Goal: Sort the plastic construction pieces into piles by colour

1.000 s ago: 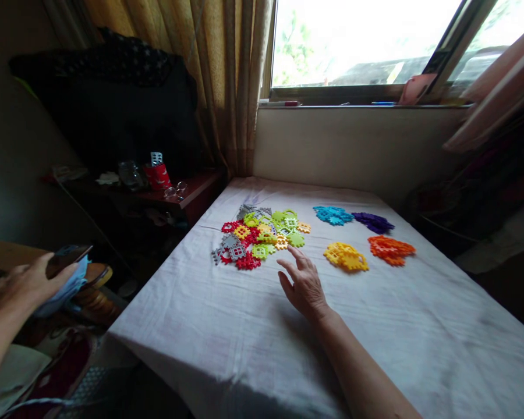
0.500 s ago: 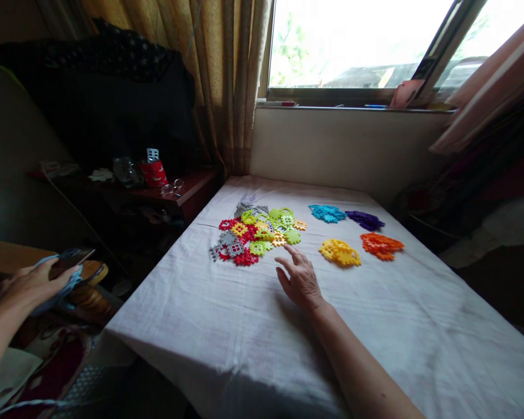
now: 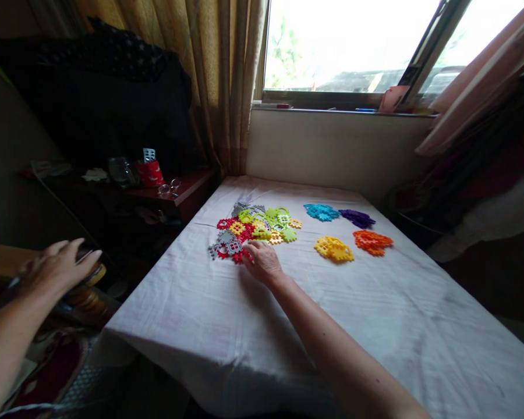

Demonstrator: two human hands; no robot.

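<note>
My right hand [image 3: 264, 261] is at the front edge of a mixed heap of flat, notched plastic building pieces [image 3: 262, 231]. Its fingers curl down beside a red piece [image 3: 238, 258] and a grey piece with a window shape [image 3: 233, 246]; what the fingertips grip, if anything, is hidden. Red, grey, lime green and yellow pieces lie in this heap. Off the left side of the table, my left hand [image 3: 56, 269] hovers with thumb and fingers apart, and I see nothing gripped in it.
Single-colour piles lie farther right on the cloth-covered table [image 3: 192, 302]: blue [image 3: 322, 212], purple [image 3: 357, 219], yellow [image 3: 334, 249] and orange [image 3: 373, 242]. A dark red side table [image 3: 196, 185] at left holds a red cup [image 3: 150, 173], a glass jar [image 3: 121, 171] and eyeglasses [image 3: 169, 187].
My right hand has moved left and lowered onto the front of the mixed heap, covering a green window piece. Light blue strands and a dark thing by my left hand no longer show clearly.
</note>
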